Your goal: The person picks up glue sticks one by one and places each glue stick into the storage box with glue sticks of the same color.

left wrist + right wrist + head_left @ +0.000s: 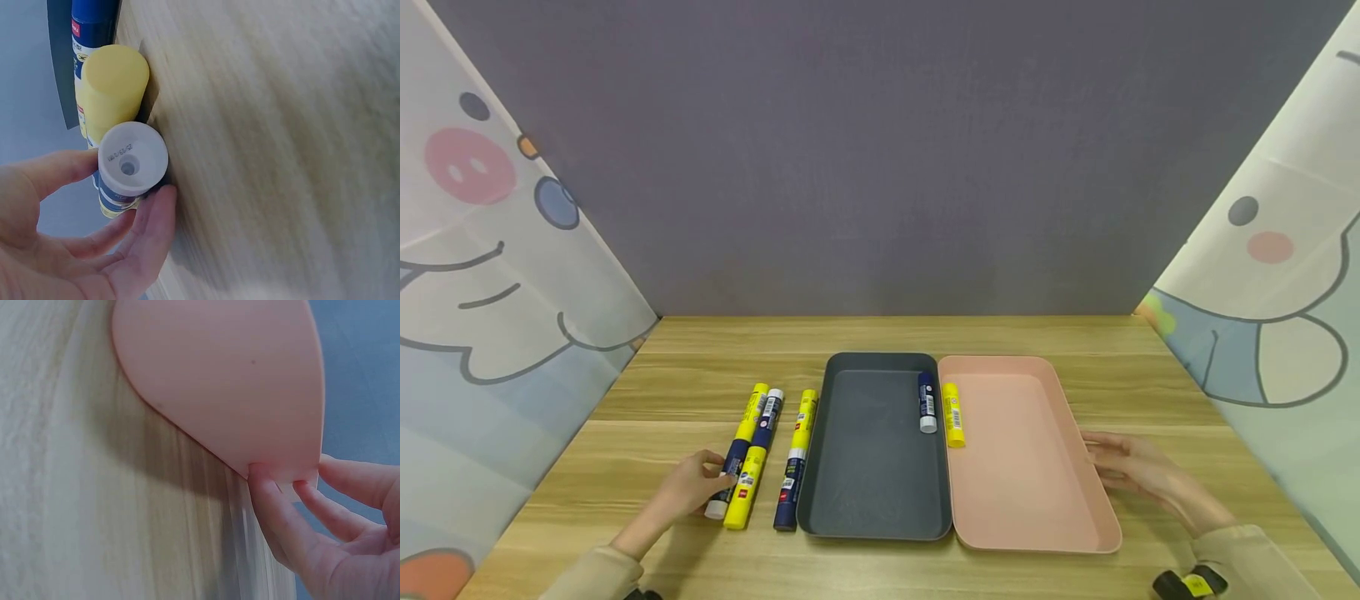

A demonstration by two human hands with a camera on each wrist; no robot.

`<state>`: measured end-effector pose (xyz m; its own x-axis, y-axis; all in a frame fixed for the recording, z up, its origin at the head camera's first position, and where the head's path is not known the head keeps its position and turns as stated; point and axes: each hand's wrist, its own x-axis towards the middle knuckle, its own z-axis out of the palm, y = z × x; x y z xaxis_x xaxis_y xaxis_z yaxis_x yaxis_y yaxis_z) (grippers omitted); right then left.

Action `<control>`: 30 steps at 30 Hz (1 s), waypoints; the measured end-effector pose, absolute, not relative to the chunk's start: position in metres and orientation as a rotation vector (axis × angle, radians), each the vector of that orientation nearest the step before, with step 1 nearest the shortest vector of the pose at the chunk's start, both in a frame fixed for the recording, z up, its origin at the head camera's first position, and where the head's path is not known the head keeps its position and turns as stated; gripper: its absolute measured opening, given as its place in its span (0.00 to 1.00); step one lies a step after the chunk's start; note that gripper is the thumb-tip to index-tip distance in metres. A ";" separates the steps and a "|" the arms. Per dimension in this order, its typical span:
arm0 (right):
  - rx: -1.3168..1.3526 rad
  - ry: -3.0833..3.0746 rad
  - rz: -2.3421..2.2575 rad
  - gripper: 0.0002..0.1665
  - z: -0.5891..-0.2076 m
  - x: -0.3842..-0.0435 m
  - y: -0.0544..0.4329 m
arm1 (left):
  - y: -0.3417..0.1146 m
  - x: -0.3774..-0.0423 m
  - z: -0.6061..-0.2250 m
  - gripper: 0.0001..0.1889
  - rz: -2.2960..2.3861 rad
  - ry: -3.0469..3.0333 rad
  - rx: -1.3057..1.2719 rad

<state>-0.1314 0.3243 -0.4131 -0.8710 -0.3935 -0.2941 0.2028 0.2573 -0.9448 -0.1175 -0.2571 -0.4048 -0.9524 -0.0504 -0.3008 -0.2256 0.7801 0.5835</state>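
Note:
My left hand [688,486] is at the left group of sticks. Between thumb and fingers it holds a navy glue stick [735,463] with a white end [134,156]. Right beside that stick lies a yellow glue stick [746,487]. Beyond them are another yellow glue stick [751,412] and another navy one [768,418]. My right hand [1138,471] touches the right outer wall of the pink tray [219,375] with its fingertips, near the rim. A yellow glue stick [953,415] lies inside that tray, by its left wall.
A dark grey tray [876,500] adjoins the pink one on the left, with a navy glue stick [927,402] in it. Along its left side lie a yellow glue stick [804,419] and a navy one [789,490], end to end. A grey panel [887,167] rises behind the wooden table [880,333].

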 end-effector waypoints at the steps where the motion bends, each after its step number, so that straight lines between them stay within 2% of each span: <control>1: -0.177 2.056 -1.652 0.35 -0.413 -0.131 0.324 | -0.257 -0.117 -0.405 0.25 0.934 2.705 -0.214; 30: -0.150 2.009 -1.695 0.36 -0.415 -0.132 0.325 | -0.254 -0.115 -0.404 0.23 0.981 2.682 -0.225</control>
<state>-0.1324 0.3254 -0.4150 -0.8672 -0.3950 -0.3033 0.2324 0.2176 -0.9480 -0.1147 -0.2544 -0.4035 -0.9497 -0.0507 -0.3089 -0.2381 0.7576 0.6078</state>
